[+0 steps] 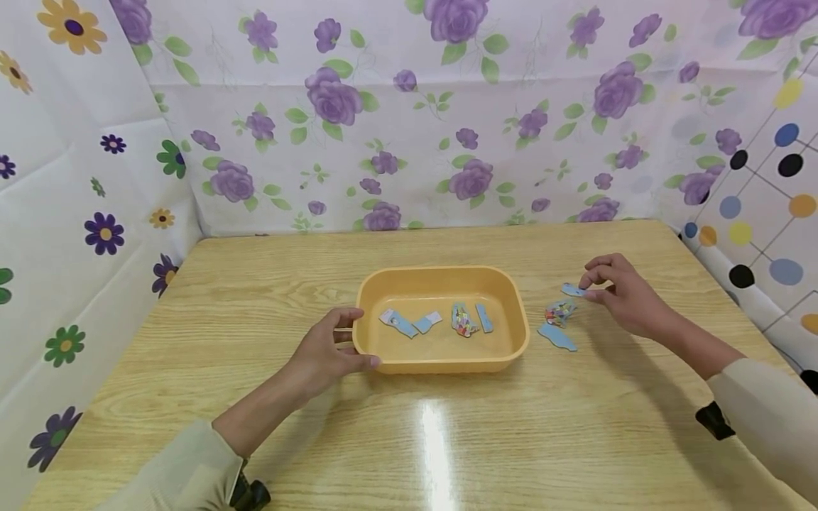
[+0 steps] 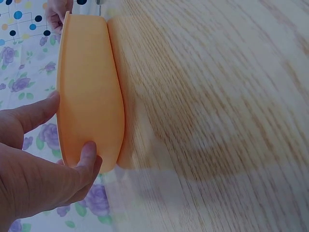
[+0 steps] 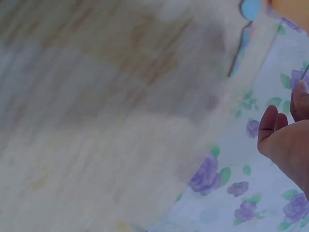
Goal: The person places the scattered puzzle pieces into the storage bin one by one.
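An orange plastic tray (image 1: 441,366) stands on the wooden table. My left hand (image 1: 324,349) holds its left end, thumb at the near corner and fingers along the left rim; the left wrist view has the hand (image 2: 48,169) against the tray's outer wall (image 2: 89,87). Between thumb and fingers, my right hand (image 1: 629,298) pinches a small light-blue puzzle piece (image 1: 572,289), right of the tray. Just below it lie a multicoloured piece (image 1: 559,312) and a plain blue piece (image 1: 557,337). The right wrist view catches only part of that hand (image 3: 289,140).
Inside the tray lie several puzzle pieces: a blue-and-white one (image 1: 399,323), another blue-and-white one (image 1: 427,322), a multicoloured one (image 1: 463,321) and a narrow blue one (image 1: 484,318). Floral cloth (image 1: 396,142) hangs behind the table (image 1: 287,284), with patterned cloths at both sides.
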A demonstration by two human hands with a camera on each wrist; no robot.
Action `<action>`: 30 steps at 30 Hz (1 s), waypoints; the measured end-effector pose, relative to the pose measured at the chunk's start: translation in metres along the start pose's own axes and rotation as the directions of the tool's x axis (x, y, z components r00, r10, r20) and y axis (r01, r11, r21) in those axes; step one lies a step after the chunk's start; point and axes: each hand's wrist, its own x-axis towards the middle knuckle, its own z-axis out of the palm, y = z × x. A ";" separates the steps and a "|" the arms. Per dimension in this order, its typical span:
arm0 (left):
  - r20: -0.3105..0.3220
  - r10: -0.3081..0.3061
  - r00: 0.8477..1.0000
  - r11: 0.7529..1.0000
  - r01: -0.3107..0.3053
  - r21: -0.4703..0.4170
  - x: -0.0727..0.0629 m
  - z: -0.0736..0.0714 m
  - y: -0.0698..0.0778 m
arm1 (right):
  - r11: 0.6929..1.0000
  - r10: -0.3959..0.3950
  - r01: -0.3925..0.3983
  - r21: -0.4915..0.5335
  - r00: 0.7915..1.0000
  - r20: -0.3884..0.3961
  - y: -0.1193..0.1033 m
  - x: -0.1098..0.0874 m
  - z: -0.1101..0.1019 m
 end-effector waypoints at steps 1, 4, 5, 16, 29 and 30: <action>0.000 0.001 1.000 1.000 -0.001 0.000 0.000 0.000 0.000 | 1.000 -0.003 0.003 0.002 1.000 0.002 -0.002 0.002 0.000; -0.003 0.003 1.000 1.000 -0.003 0.005 0.000 0.000 0.000 | 1.000 -0.003 0.003 0.012 1.000 0.003 -0.010 0.010 0.000; -0.004 0.003 1.000 1.000 -0.003 0.005 0.000 0.000 -0.001 | 1.000 -0.005 0.004 0.014 1.000 0.006 -0.012 0.013 0.000; 0.001 0.010 1.000 1.000 -0.010 -0.004 -0.001 0.000 -0.001 | 0.998 -0.051 0.049 0.026 0.996 0.074 -0.047 0.038 0.015; -0.004 0.006 1.000 1.000 -0.006 0.025 0.000 0.000 -0.002 | 0.992 -0.075 0.051 0.118 0.976 0.205 -0.086 0.067 0.041; -0.003 0.007 1.000 1.000 -0.007 0.024 0.000 0.000 -0.002 | 0.991 -0.078 0.052 0.127 0.973 0.217 -0.089 0.069 0.044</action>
